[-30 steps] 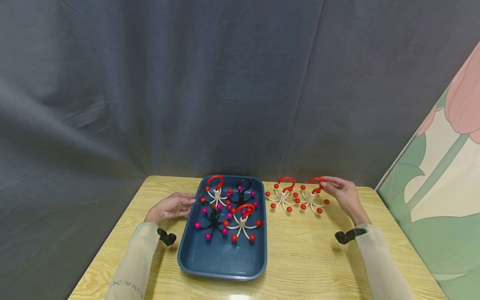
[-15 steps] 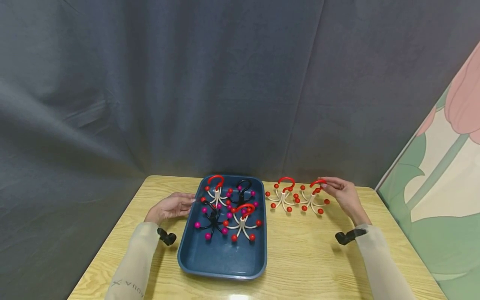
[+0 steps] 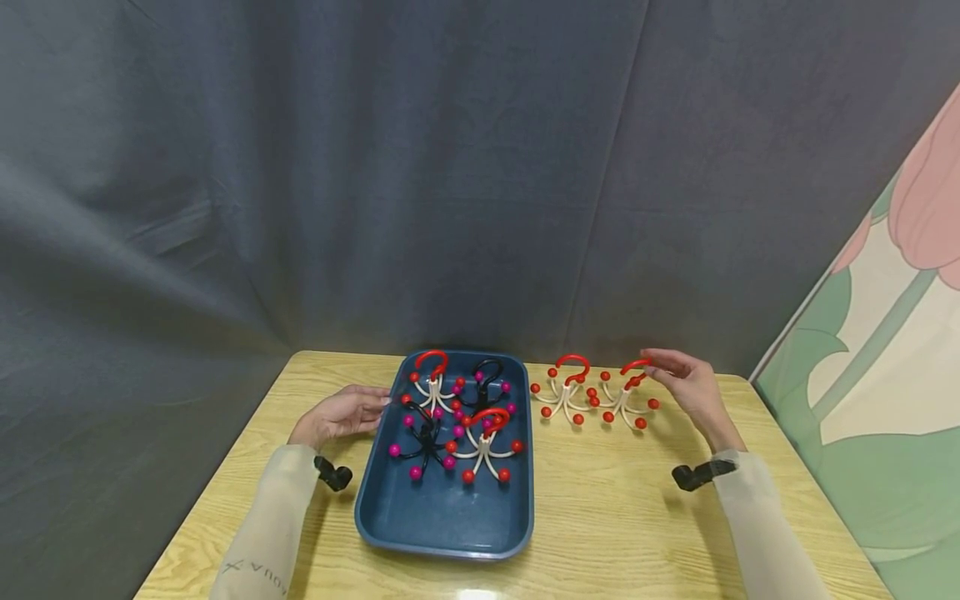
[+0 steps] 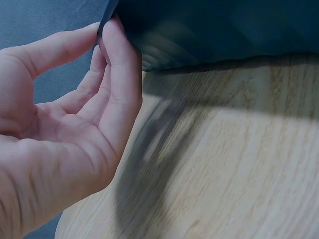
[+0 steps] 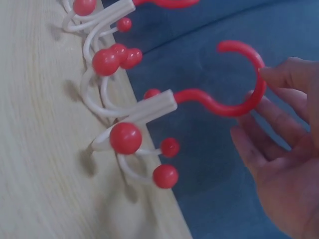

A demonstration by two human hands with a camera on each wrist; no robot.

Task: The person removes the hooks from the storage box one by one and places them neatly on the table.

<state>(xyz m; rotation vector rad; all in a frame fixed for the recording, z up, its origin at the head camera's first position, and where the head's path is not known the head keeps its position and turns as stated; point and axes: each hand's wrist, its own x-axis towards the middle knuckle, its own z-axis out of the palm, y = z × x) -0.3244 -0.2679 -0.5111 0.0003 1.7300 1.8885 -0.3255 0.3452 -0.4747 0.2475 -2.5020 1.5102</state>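
My left hand [image 3: 348, 414] pinches the left rim of a dark blue tray [image 3: 442, 521]; in the left wrist view, thumb and fingers [image 4: 122, 74] meet on the rim. Inside the tray stand two white hanger racks with red hooks and red ball tips, a near one [image 3: 485, 446] and a far one [image 3: 433, 392], plus two black ones with pink balls, left [image 3: 427, 442] and right [image 3: 483, 392]. On the table, right of the tray, my right hand [image 3: 690, 392] has loosened fingers around the red hook of a white rack [image 5: 149, 107]. The thumb lies close to the hook.
Another white rack with red balls [image 3: 566, 396] stands between the tray and the rightmost rack, their balls nearly touching. A grey curtain [image 3: 480, 183] hangs behind the wooden table [image 3: 615, 517]. A flower-patterned panel [image 3: 885, 400] is at the right.
The rightmost rack has turned slightly and its hook has dipped a little. My right fingers have spread and risen slightly at the hook. The left hand and tray have stayed put.
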